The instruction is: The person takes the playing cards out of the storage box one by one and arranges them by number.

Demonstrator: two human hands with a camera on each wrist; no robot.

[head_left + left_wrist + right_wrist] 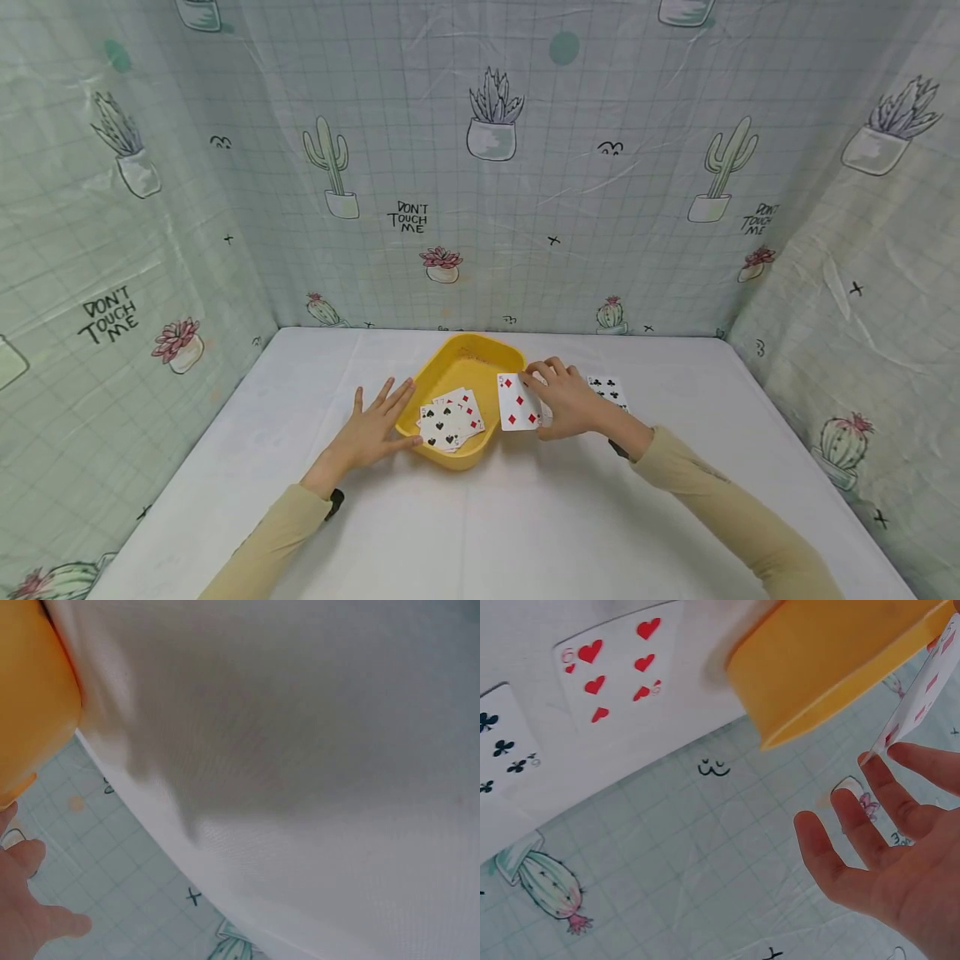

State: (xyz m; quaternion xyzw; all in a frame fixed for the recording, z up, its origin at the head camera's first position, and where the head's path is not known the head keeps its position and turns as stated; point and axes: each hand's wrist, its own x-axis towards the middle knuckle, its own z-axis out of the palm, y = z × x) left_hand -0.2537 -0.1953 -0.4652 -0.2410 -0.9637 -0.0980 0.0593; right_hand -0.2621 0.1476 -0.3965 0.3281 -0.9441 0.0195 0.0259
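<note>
A yellow plastic bin sits on the white table, with several playing cards inside. A spade card lies on top, partly over a diamond card. My left hand spreads its fingers along the bin's left rim; the left wrist view catches only part of it. Beside the bin's right rim, my right hand pinches a five of diamonds, face up in the head view. In the right wrist view, that five of diamonds tilts between thumb and fingers.
Right of the bin, a six of clubs lies face up, partly behind my right hand. A six of hearts lies on the table between it and the bin. A patterned cloth stands around the table's back and sides.
</note>
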